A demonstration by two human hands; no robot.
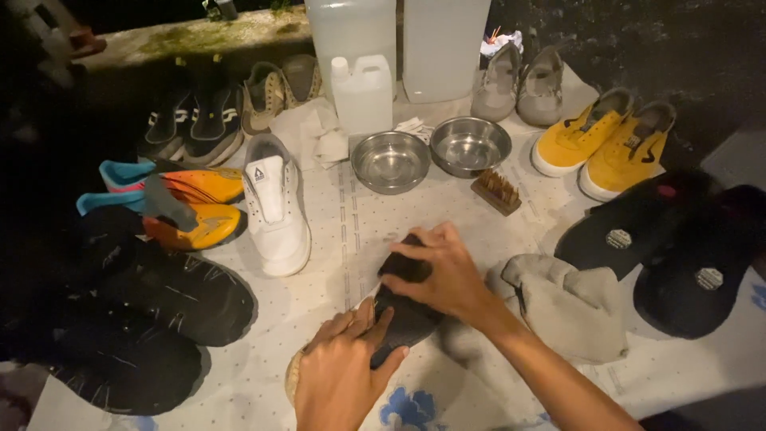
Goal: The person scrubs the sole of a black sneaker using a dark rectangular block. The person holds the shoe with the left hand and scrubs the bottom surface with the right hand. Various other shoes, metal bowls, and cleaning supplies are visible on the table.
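Near the counter's near edge, a dark shoe [407, 307] lay with its long axis running away from the person, left hand [339, 375] fingers wrapped around its near end, right hand [443, 271] fingers pressed onto its far end.

both hands [399, 319] on dark shoe [407, 307]

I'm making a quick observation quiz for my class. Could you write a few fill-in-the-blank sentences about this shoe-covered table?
1. Both hands, left hand and right hand, grip a ____ shoe.
2. Two empty steel ____ sit beside the brush.
3. The pair of shoes at the upper right is ____.
4. The single white shoe lies ____ of the hands.

Missing words: black; bowls; yellow; left
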